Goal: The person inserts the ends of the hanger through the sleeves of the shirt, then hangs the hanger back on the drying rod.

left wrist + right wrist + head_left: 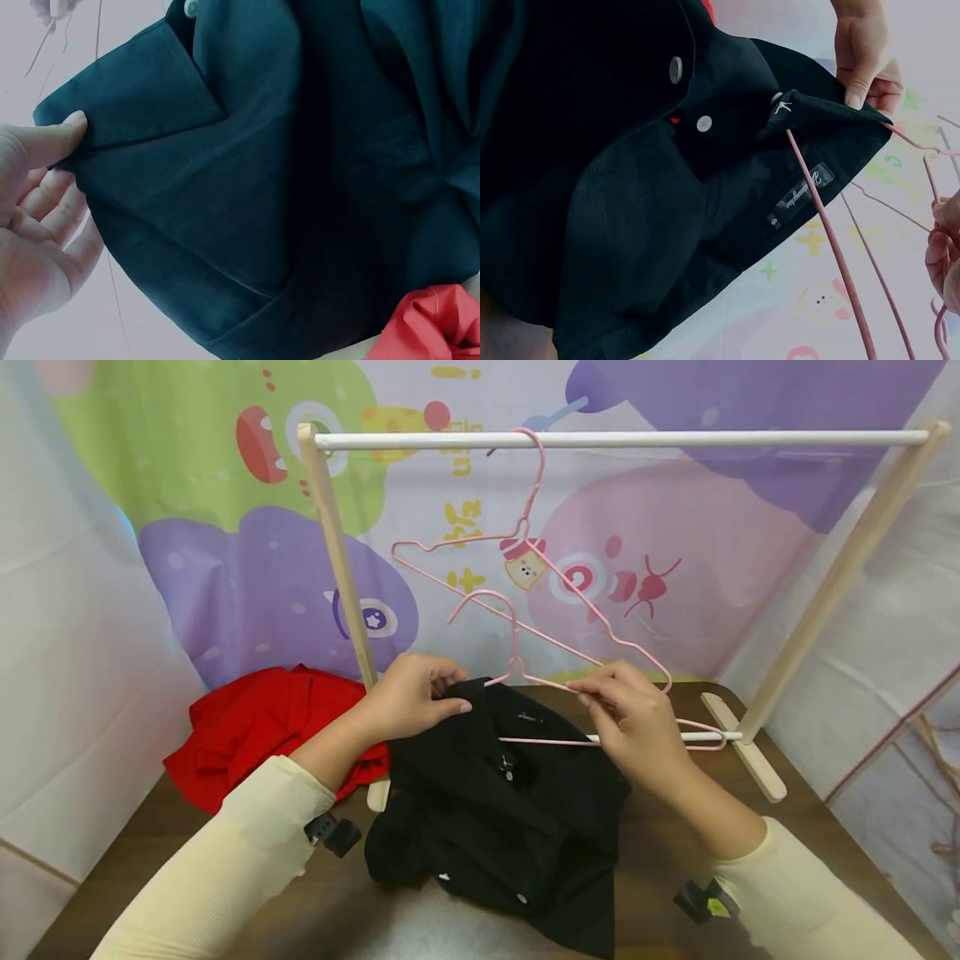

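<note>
A black buttoned shirt (480, 810) hangs down over the dark table between both hands. My left hand (416, 697) pinches its collar; in the left wrist view the thumb of that hand (45, 202) presses on the black cloth (187, 180). With thumb and fingers my right hand (633, 714) pinches the shoulder of a pink wire hanger (515, 643). One side of this hanger is inside the shirt's neck, hidden by cloth. Its lower bar (829, 240) crosses the neck opening near a label (802, 195) in the right wrist view.
A second pink hanger (536, 485) hangs from the white rod (712, 439) of a rack with wooden posts (840, 585). Crumpled red cloth (262, 727) lies on the table (292, 902) at the left. Behind is a printed cartoon backdrop (262, 577).
</note>
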Demonstrator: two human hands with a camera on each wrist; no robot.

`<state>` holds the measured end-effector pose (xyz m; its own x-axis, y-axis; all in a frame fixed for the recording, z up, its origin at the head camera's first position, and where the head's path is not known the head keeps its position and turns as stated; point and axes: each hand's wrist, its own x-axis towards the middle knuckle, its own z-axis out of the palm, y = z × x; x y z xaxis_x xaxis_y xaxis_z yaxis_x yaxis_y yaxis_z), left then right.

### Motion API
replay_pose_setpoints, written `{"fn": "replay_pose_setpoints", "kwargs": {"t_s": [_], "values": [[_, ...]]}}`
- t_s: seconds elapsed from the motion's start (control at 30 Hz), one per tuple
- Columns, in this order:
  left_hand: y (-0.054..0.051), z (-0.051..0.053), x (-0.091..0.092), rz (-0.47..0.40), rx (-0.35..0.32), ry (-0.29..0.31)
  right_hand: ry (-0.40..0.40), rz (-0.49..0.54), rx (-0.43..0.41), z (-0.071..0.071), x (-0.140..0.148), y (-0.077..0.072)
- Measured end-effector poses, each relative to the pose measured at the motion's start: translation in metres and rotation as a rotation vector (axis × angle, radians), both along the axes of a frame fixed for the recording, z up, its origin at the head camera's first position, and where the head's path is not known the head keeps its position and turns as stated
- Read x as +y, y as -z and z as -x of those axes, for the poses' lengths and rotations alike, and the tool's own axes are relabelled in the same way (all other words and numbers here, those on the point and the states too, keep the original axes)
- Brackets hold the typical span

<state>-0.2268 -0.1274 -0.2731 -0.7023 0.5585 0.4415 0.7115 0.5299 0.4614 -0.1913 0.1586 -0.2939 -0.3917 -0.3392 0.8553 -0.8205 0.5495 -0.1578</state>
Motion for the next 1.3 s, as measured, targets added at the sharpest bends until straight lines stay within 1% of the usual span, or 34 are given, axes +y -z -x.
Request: {"fn": "replay_pose_setpoints", "kwargs": {"t_s": [0.2,0.3,0.37,0.43,0.53,0.6,0.67,0.73,0.8,0.9,0.93,1.03,1.07,1.17,1.23,1.3], "values": [[-0.001,-0.003,0.006,-0.006,0.023,-0.034,-0.038,-0.023,-0.004,0.000,0.000,-0.001],[-0.002,-0.004,0.010,-0.018,0.036,-0.015,-0.060,-0.029,0.008,-0.001,-0.002,0.000],[-0.004,-0.003,0.012,-0.022,0.059,0.000,-0.065,-0.041,0.001,0.000,-0.004,0.001],[-0.004,-0.003,0.013,-0.016,0.089,0.007,-0.066,-0.060,-0.023,-0.001,-0.004,0.002],[-0.005,-0.002,0.013,-0.001,0.125,0.010,-0.045,-0.099,-0.079,-0.003,0.001,0.001],[-0.005,-0.002,0.011,0.003,0.135,0.010,-0.025,-0.122,-0.119,-0.006,0.008,-0.001],[-0.005,-0.002,0.009,0.000,0.130,0.012,-0.005,-0.135,-0.159,-0.009,0.021,-0.001],[-0.005,-0.002,0.007,-0.004,0.117,0.014,0.000,-0.128,-0.226,-0.013,0.039,0.000],[-0.006,-0.001,0.005,-0.008,0.106,0.028,-0.018,-0.102,-0.324,-0.016,0.061,0.004],[-0.005,-0.001,0.000,-0.005,0.101,0.037,-0.126,-0.026,-0.528,-0.019,0.093,0.012],[-0.005,-0.001,-0.001,-0.004,0.100,0.038,-0.157,0.001,-0.582,-0.019,0.103,0.015],[-0.006,-0.002,-0.004,0.007,0.094,0.043,-0.200,0.046,-0.723,-0.016,0.124,0.027],[-0.006,-0.002,-0.004,0.011,0.091,0.045,-0.192,0.032,-0.749,-0.013,0.129,0.032],[-0.007,-0.004,-0.004,0.026,0.078,0.069,-0.126,-0.032,-0.816,-0.004,0.135,0.048],[-0.006,-0.004,-0.005,0.027,0.075,0.089,-0.101,-0.070,-0.843,0.005,0.131,0.060],[-0.006,-0.005,-0.006,0.023,0.070,0.110,-0.078,-0.081,-0.879,0.013,0.124,0.070]]}}
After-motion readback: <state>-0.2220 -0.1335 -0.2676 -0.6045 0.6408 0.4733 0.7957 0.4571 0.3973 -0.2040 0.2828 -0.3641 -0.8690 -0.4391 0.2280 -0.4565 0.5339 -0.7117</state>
